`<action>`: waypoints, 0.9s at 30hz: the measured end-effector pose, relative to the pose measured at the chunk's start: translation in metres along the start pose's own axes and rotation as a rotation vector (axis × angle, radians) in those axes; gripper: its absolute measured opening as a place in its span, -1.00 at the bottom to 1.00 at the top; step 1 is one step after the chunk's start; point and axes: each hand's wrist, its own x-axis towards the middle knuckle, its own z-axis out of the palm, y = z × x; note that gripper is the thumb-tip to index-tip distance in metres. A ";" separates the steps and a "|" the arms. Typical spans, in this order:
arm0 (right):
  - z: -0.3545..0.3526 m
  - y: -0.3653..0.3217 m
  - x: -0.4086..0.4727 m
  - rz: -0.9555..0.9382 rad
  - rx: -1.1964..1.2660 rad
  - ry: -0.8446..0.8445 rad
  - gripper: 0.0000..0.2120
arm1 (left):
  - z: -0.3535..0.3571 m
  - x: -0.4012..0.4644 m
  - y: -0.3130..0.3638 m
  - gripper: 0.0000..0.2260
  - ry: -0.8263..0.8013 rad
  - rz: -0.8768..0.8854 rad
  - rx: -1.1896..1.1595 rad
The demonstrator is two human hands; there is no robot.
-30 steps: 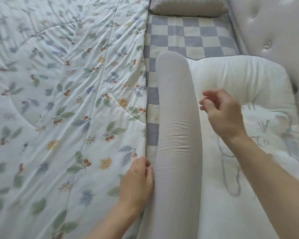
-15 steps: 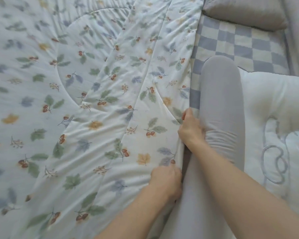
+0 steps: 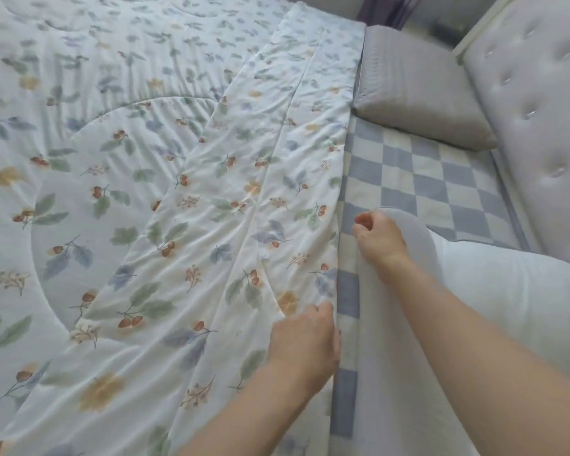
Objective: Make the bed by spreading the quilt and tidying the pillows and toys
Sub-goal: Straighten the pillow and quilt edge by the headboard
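Note:
The white quilt point(image 3: 165, 205), printed with leaves and acorns, lies spread over the left and middle of the bed. Its right edge runs down beside a strip of blue checked sheet point(image 3: 425, 185). My left hand point(image 3: 305, 340) rests on that edge near the bottom, with the fingers curled over the quilt's hem. My right hand point(image 3: 379, 238) is a loose fist with nothing visible in it, over the rounded end of a long grey bolster pillow point(image 3: 392, 373). A white pillow point(image 3: 524, 307) lies to the right of the bolster. A grey pillow point(image 3: 415, 93) sits at the far end.
A pale tufted headboard point(image 3: 540, 110) runs along the right side. Beyond the grey pillow there is a dark purple object point(image 3: 389, 8) past the bed's far edge. No toys are in view.
My right hand left the white pillow, came across to the quilt's edge, and now sits off it over the bolster's end. My left hand stayed on the hem. My view turned left.

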 end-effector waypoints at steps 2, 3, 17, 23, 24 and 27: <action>0.002 0.000 0.030 0.039 0.043 0.010 -0.76 | 0.000 0.032 -0.003 -0.71 -0.045 -0.024 0.052; 0.007 0.000 0.045 0.055 0.066 0.004 -0.77 | 0.004 0.046 -0.006 -0.63 -0.079 -0.053 0.087; 0.048 0.002 0.138 0.322 0.705 -0.001 -0.85 | 0.031 0.096 -0.038 -0.78 -0.151 0.146 0.010; 0.041 0.007 0.155 0.261 0.459 0.318 -0.87 | 0.022 0.109 -0.021 -0.74 0.003 0.212 -0.017; 0.041 0.009 0.158 0.254 0.427 0.334 -0.84 | 0.019 0.111 -0.021 -0.75 0.078 0.238 -0.015; 0.048 0.011 0.160 0.287 0.456 0.190 -0.83 | 0.013 0.116 -0.027 -0.79 0.249 0.182 -0.117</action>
